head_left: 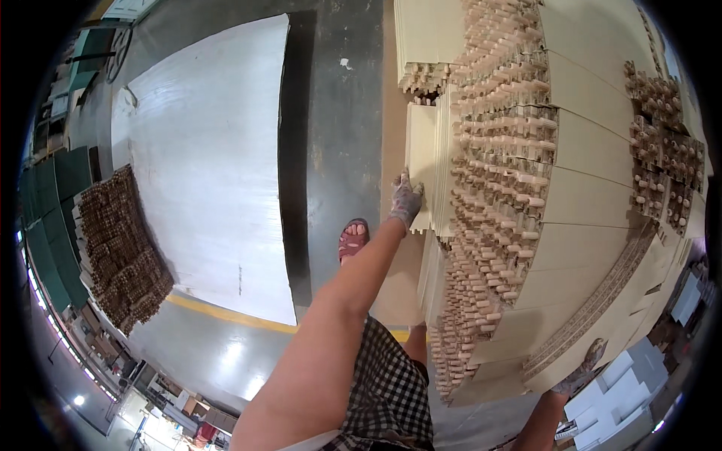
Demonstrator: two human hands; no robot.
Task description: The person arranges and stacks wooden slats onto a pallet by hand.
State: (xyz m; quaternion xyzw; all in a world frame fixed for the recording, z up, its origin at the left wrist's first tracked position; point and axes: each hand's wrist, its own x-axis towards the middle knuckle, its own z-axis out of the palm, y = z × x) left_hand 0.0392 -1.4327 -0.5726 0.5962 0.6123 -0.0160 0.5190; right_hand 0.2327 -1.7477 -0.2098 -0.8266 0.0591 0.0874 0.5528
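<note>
My left hand (406,198), in a grey patterned glove, rests at the left edge of a pile of cream panels (423,143). Its fingers are spread against the pale surface. Far to the lower right, my gloved right hand (583,373) reaches over the outer edge of a long cream panel (579,353); its fingers lie on the face and the thumb is hidden. Between the hands stand tall stacks of such panels, with rows of light wooden pegs (504,195) sticking out along their ends.
A large white sheet (210,165) lies on the grey floor (342,135) to the left. Beside it stands a stack of brown-ended pieces (120,252). More peg ends (662,150) show at the far right, near white blocks (620,395). My sandalled foot (353,239) is below.
</note>
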